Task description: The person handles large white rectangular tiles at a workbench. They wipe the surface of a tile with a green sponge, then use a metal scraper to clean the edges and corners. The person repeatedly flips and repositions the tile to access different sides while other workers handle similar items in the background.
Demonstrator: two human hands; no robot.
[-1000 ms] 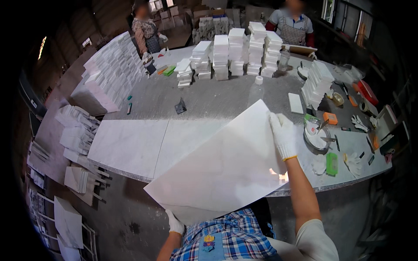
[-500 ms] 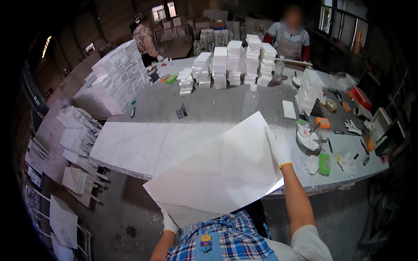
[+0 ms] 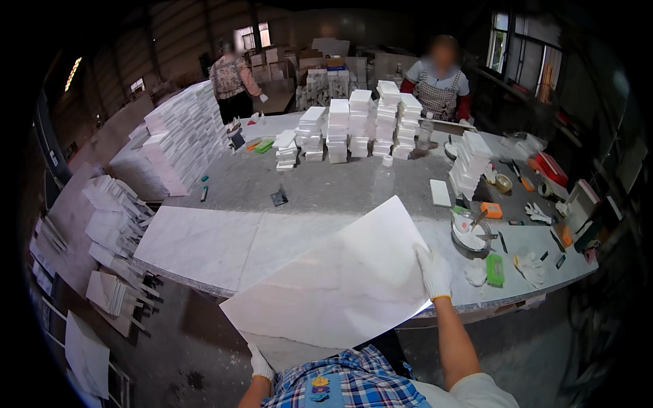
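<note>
A large white marble-look slab (image 3: pixel 326 285) is held aslant in front of my body, with its far corner over the table edge. My right hand (image 3: pixel 434 270), in a white knit glove with a yellow cuff, grips its right edge. At its lower left edge is my left hand (image 3: pixel 260 363), gloved the same way; the slab partly hides its fingers. Beneath and beyond the slab, pale marble panels (image 3: pixel 197 238) lie along the near side of the table. A bowl of white paste (image 3: pixel 469 234) with scrapers in it stands right of my right hand.
Stacks of small white tiles (image 3: pixel 338 129) stand across the table, and a bigger pile (image 3: pixel 180 139) rises at the left. A clear bottle (image 3: pixel 383 180), a green box (image 3: pixel 495 270) and loose gloves (image 3: pixel 529 268) lie about. Two people (image 3: pixel 439 88) stand beyond the table. Slabs (image 3: pixel 88 350) lean on racks at left.
My view has tilted up a little, so the table and its stacks sit lower in the picture. Both hands keep their hold on the slab. The person at the far left has turned.
</note>
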